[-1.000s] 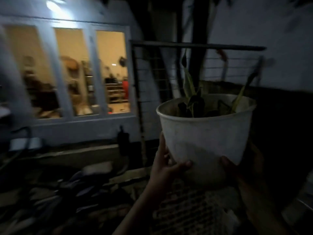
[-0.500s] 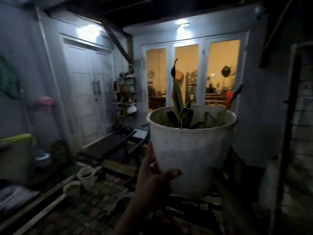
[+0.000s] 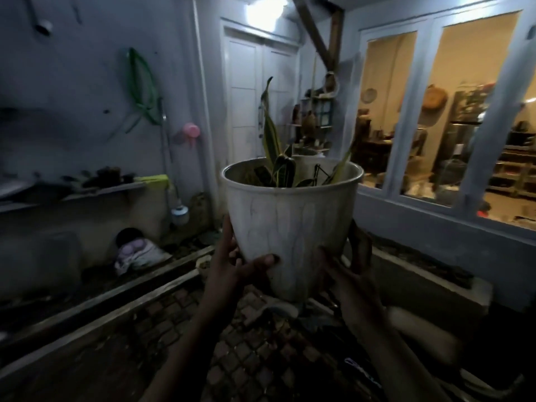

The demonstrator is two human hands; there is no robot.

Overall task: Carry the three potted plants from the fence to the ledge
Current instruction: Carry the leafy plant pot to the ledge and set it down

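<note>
Both hands up in front of the camera, clamped on the lower half of a white pot. Left hand wraps the pot's left side, thumb pressed across the front face, fingers behind. Right hand cups the pot's right side, thumb on the front, fingers curled round the back edge. Pot is upright, held in the air clear of the ground, roughly centre of view.

Plant in the pot: stiff dark green leaves with yellow edges, one tall leaf standing well above the rim, shorter ones leaning right.

Below the pot: brick paving, dim. A raised kerb runs diagonally to the left of the pot.

Further left of the pot: a ledge along the wall, with some small dark plants on it, too blurred to count. A green hose hangs on the wall above, and a pink round thing sits just right of it.

Behind the pot: white double door with a bright lamp above. To the right of the pot: big lit windows showing a room with shelves; detail is soft.
</note>
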